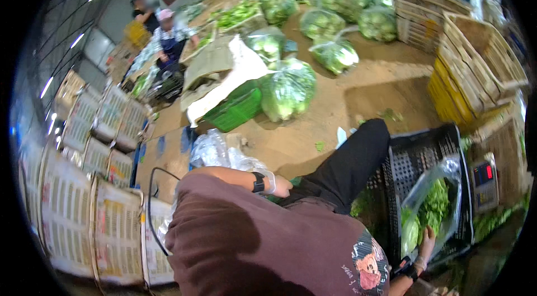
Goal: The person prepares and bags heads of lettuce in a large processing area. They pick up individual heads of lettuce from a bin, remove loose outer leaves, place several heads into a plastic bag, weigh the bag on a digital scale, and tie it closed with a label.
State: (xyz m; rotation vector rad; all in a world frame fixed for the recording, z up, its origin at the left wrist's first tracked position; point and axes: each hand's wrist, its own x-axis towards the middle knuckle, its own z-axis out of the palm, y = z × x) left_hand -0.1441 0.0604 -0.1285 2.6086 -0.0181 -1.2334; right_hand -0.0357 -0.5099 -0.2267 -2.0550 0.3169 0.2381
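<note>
A black plastic crate (400,153) stands to my right, with an open clear plastic bag (417,189) inside it. Leafy green vegetables (435,206) lie in the bag. My right hand (427,245), in a thin clear glove, reaches over the crate's near side, its fingers closed against the base of the greens. By my thigh is my left hand (282,186), also gloved, with a black band on the wrist. A bit of green shows beside it; its fingers are too small and blurred to make out.
A scale (484,181) with a red display stands right of the crate. Stacked crates (475,66) rise beyond it. Bagged greens (288,89) sit on the floor ahead, near a green crate (235,107). White crates (114,217) line the left. Two people (170,38) are farther back.
</note>
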